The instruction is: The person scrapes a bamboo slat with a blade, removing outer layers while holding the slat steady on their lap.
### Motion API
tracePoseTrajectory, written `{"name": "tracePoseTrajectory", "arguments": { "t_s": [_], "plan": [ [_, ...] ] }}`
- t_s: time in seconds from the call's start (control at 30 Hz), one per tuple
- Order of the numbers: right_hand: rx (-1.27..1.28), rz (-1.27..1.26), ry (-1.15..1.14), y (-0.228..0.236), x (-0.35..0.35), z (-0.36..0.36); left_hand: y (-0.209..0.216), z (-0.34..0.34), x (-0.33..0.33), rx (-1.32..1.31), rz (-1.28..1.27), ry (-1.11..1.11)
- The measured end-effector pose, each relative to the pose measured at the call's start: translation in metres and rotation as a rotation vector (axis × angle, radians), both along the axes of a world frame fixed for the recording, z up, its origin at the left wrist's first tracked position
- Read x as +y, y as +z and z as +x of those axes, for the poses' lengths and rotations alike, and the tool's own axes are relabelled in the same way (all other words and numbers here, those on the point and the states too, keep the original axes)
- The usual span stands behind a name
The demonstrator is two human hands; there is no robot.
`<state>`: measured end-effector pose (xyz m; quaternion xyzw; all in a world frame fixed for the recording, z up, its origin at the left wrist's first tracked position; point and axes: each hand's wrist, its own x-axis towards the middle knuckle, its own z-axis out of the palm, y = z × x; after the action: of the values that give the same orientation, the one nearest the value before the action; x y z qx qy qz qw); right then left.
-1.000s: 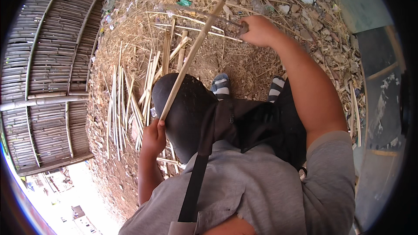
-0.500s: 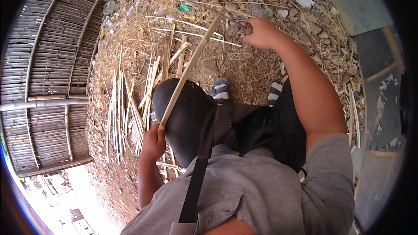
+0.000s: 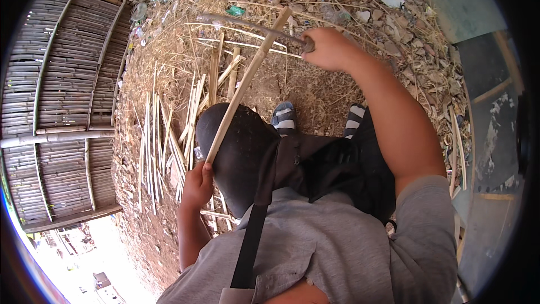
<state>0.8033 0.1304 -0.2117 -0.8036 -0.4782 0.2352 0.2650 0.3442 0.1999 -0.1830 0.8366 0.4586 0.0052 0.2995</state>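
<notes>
My left hand [image 3: 198, 184] is closed round the near end of a long pale bamboo strip [image 3: 243, 87]. The strip slants up and away to the right, passing over my dark-clad left knee [image 3: 225, 118]. In my right hand [image 3: 327, 48] is the handle of a long, thin, dark-bladed knife [image 3: 228, 21], blurred at its tip. Its blade points left and crosses the strip close to the strip's far end. Whether the blade touches the strip I cannot tell. Several split bamboo strips [image 3: 149, 143] lie on the ground to my left.
Wider bamboo pieces [image 3: 214, 76] lie ahead of my left knee. Rubble and broken brick [image 3: 388, 34] cover the ground at the far right. A bamboo-slat panel [image 3: 67, 73] stands on the left, dark sheets [image 3: 489, 118] on the right. My sandalled feet [image 3: 285, 118] are between.
My right hand has moved left and slightly nearer, bringing the knife blade across the far part of the bamboo strip. My left hand and the strip have hardly moved.
</notes>
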Motion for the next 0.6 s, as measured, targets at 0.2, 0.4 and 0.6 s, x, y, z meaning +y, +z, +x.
{"name": "tracePoseTrajectory", "arguments": {
  "t_s": [0.2,0.4,0.6],
  "plan": [
    [-0.279,-0.099,0.510,0.016,-0.002,-0.041,-0.001,-0.004,0.000,-0.012,-0.019,-0.020],
    [0.065,-0.038,0.005,-0.006,-0.001,0.012,-0.004,-0.006,0.005,-0.008,-0.071,0.020],
    [-0.270,0.015,0.474,0.010,-0.007,-0.046,-0.002,-0.013,0.012,-0.063,-0.255,0.078]
  ]
}}
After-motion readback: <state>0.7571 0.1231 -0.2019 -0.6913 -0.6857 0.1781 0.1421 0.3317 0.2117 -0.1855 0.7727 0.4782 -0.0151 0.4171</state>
